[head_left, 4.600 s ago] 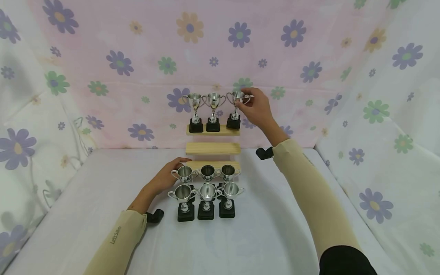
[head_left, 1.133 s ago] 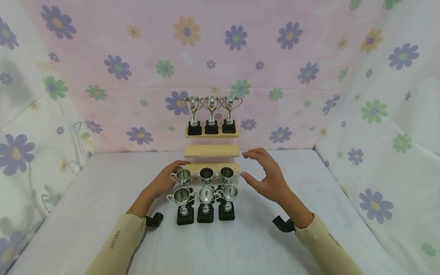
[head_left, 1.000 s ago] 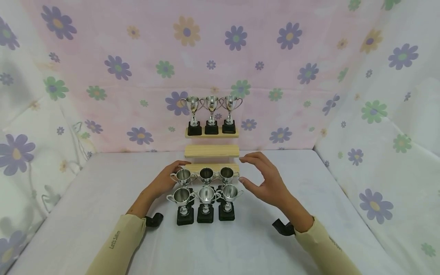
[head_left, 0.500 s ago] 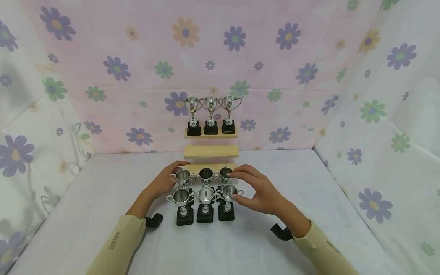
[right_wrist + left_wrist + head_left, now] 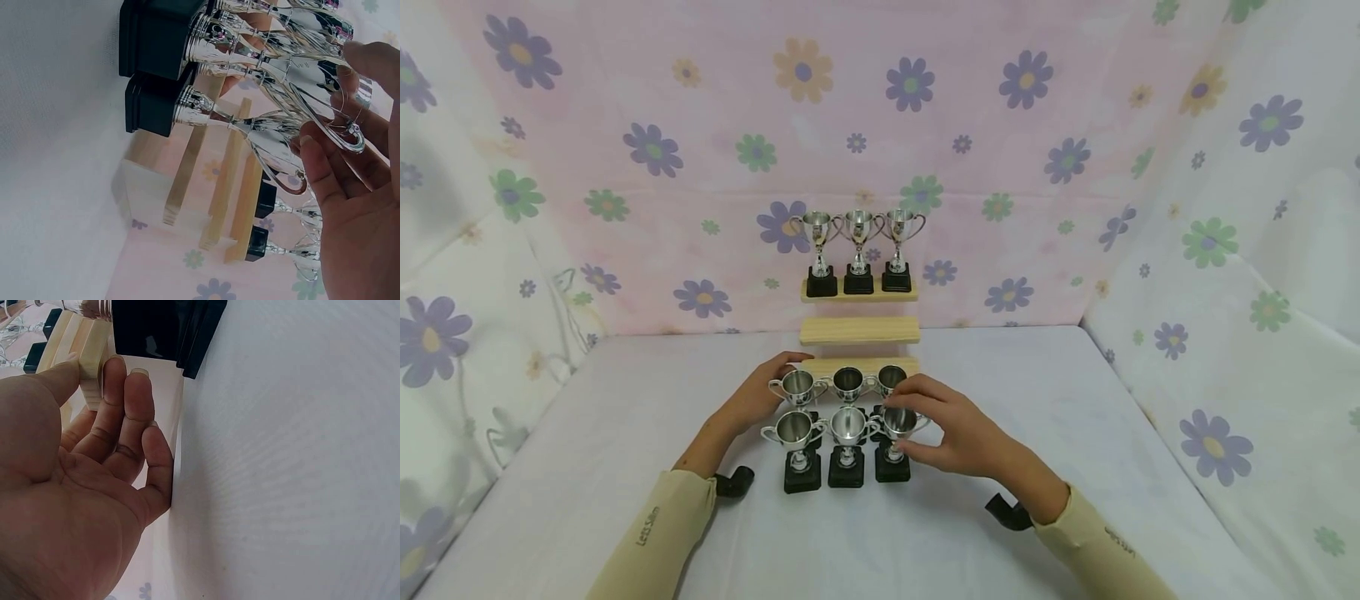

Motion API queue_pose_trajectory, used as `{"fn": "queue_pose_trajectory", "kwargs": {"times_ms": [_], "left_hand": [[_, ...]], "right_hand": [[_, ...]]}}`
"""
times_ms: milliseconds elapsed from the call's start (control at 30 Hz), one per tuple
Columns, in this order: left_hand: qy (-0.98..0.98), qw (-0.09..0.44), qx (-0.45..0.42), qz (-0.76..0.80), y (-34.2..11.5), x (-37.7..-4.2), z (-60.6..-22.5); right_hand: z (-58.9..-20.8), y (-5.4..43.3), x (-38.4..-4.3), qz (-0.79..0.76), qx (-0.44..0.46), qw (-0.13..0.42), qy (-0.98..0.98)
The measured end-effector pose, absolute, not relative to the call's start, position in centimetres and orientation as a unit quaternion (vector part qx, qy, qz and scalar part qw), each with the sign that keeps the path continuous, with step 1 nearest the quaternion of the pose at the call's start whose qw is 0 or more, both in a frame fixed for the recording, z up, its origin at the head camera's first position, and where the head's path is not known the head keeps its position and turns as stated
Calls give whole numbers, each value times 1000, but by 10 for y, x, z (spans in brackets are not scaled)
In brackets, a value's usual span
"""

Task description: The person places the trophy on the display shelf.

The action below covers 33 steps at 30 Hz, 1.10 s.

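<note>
A three-tier wooden display stand (image 5: 860, 331) stands at the back of the table. My left hand (image 5: 758, 393) holds the left end of its lowest board; in the left wrist view the thumb lies on one side of the board (image 5: 94, 353) and fingers on the other. My right hand (image 5: 962, 437) has its thumb and fingers curled round the cup of the front right silver trophy (image 5: 892, 467), which stands upright on its black base. In the right wrist view the fingers reach around the cup (image 5: 312, 78) and its handle; their exact contact is partly hidden.
Beside the gripped trophy stand a front middle trophy (image 5: 847, 467) and a front left trophy (image 5: 802, 471). A second row, including a back left trophy (image 5: 799, 385), is close behind. Three trophies, one in the middle (image 5: 859, 279), occupy the top board. Floral cloth (image 5: 715, 167) hangs behind.
My right hand has left the top board's right trophy, now standing there, and come down and leftward to the front right trophy. My left hand has stayed at the stand.
</note>
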State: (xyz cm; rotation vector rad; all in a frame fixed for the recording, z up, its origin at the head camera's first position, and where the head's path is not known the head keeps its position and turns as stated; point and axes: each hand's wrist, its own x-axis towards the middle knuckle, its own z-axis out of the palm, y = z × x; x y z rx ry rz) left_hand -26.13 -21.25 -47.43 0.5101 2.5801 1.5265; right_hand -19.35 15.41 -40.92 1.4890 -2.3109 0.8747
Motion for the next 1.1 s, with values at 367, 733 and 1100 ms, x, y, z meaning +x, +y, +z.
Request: {"fn": "queue_pose_trajectory", "kwargs": {"times_ms": [367,733,1100], "left_hand": [[849,47,170,499,-211,-260,-472],[851,50,165,496,-213,-261,-476],[846,41,174,503,-213,-261,-477]], "right_hand": [[-412,154,-194,295,510,116,-799],[-409,155,-192,296,508,119,-800],[-396,161,-191,314,515,138,-786]]}}
